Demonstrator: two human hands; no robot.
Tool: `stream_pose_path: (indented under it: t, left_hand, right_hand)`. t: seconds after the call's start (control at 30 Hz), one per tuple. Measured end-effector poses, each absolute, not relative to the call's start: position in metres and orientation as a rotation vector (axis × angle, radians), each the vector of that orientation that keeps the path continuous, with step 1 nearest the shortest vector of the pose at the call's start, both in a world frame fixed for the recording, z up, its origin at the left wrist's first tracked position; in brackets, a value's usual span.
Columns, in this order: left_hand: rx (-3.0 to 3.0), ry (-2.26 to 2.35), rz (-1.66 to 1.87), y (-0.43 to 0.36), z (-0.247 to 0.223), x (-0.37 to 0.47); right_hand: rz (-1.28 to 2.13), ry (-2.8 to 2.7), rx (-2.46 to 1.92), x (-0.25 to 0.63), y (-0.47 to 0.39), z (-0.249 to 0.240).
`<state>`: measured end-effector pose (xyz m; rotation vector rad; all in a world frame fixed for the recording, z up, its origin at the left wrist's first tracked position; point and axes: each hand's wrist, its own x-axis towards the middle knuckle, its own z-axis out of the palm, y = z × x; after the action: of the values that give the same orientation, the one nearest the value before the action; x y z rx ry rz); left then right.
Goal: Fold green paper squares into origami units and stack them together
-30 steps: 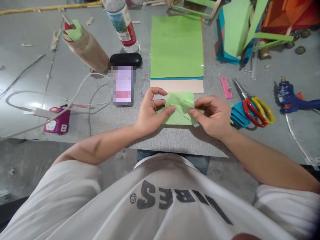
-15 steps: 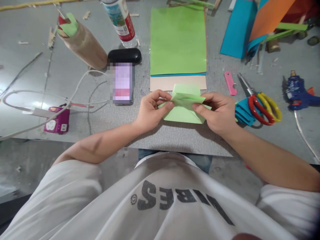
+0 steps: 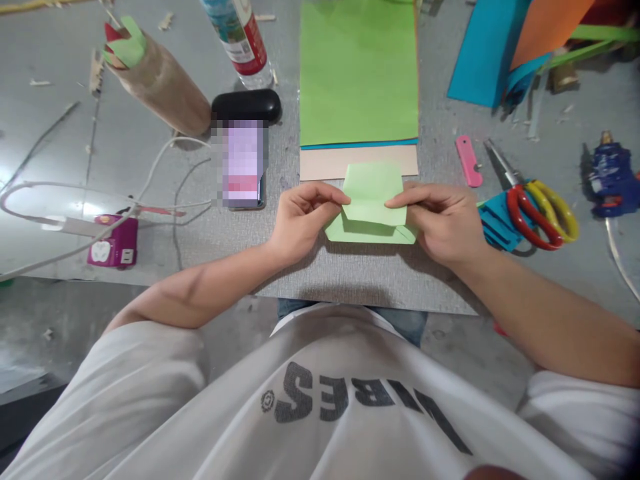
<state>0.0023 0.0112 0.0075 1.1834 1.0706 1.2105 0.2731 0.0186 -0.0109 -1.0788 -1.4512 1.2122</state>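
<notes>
A folded piece of light green paper (image 3: 374, 183) is held between my two hands, just above the near part of the table. My left hand (image 3: 306, 215) pinches its left side, index finger on the upper flap and thumb by the fold. On the right side, my right hand (image 3: 443, 220) grips it with the index fingertip lying on the flap. The flap hangs toward me over a wider lower part with slanted corners. Beyond the paper lies a stack of coloured sheets (image 3: 359, 73), bright green on top, with blue and pale edges showing below.
To the right lie a pink folding cutter (image 3: 469, 161), scissors with red and yellow handles (image 3: 535, 213) and a blue glue gun (image 3: 614, 177). Leftward are a phone (image 3: 243, 163), a black case (image 3: 247, 107), a bottle (image 3: 243, 47), a brown paper-like cylinder (image 3: 163, 87) and a purple power adapter (image 3: 114, 241) with cables.
The upper flap of the green paper has come down toward me over the lower part. Both index fingers have moved onto the flap. The whole view has shifted slightly.
</notes>
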Motion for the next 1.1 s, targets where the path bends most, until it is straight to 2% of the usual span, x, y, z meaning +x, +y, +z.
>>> stream_pose_path:
  t: [0.43, 0.63, 0.83, 1.1]
  left_hand:
    - [1.242, 1.108, 1.127, 0.010, 0.008, 0.001]
    - [1.159, 1.100, 1.050, 0.009, 0.008, -0.001]
    - [1.193, 1.016, 0.929, 0.009, 0.012, 0.000]
    - [1.220, 1.053, 0.955, 0.009, 0.009, -0.002]
  right_hand:
    - [1.123, -1.668, -0.966, 0.272, 0.015, 0.021]
    - [0.932, -1.588, -1.121, 0.266, 0.009, 0.012]
    - [0.942, -1.486, -1.129, 0.265, 0.008, 0.005]
    - [0.977, -1.488, -1.061, 0.267, 0.017, -0.002]
